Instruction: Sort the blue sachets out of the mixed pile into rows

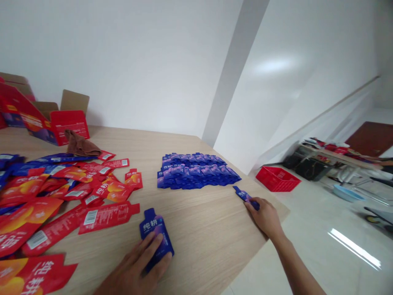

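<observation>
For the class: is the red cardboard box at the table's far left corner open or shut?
Open: the red box has its brown flaps standing up.

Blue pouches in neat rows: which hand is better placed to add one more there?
Probably the right hand. It holds a blue pouch close to the near right corner of the rows. The left hand presses another blue pouch flat on the table, farther from the rows.
</observation>
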`<action>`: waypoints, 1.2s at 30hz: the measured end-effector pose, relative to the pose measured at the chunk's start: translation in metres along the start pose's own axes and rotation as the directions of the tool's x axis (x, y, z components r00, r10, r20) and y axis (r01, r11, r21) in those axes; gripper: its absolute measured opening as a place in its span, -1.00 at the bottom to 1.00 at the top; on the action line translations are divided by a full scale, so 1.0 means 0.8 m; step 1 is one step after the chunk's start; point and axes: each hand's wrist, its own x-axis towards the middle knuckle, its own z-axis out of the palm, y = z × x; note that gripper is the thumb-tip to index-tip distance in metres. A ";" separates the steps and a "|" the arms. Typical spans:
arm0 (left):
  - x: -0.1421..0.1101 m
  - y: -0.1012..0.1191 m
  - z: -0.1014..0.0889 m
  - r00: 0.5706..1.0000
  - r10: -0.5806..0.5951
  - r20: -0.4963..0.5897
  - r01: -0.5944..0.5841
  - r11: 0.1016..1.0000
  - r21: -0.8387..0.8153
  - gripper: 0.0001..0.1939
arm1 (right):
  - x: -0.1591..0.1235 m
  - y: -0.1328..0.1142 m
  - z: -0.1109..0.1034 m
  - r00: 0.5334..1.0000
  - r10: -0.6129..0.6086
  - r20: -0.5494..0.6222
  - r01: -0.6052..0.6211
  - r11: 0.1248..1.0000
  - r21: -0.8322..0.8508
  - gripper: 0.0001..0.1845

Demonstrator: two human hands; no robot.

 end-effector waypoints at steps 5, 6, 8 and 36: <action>0.093 0.024 0.023 0.998 0.065 -0.005 -0.065 0.988 -0.137 -0.16 | -0.008 -0.007 0.001 0.994 0.076 -0.074 -0.078 0.997 -0.030 -0.46; 0.113 0.032 0.023 0.992 0.095 0.083 -0.074 0.973 -0.220 -0.18 | -0.015 -0.014 0.000 0.993 0.064 -0.097 -0.068 0.997 -0.034 -0.43; 0.152 0.046 0.018 0.974 0.078 0.212 0.000 0.938 -0.347 -0.29 | -0.029 -0.029 -0.002 0.990 -0.003 -0.144 0.000 1.000 -0.025 -0.41; 0.329 0.081 0.074 0.993 0.119 0.006 -0.098 0.840 -0.533 -0.80 | -0.033 -0.049 0.007 0.982 -0.118 -0.147 0.114 0.993 -0.039 -0.40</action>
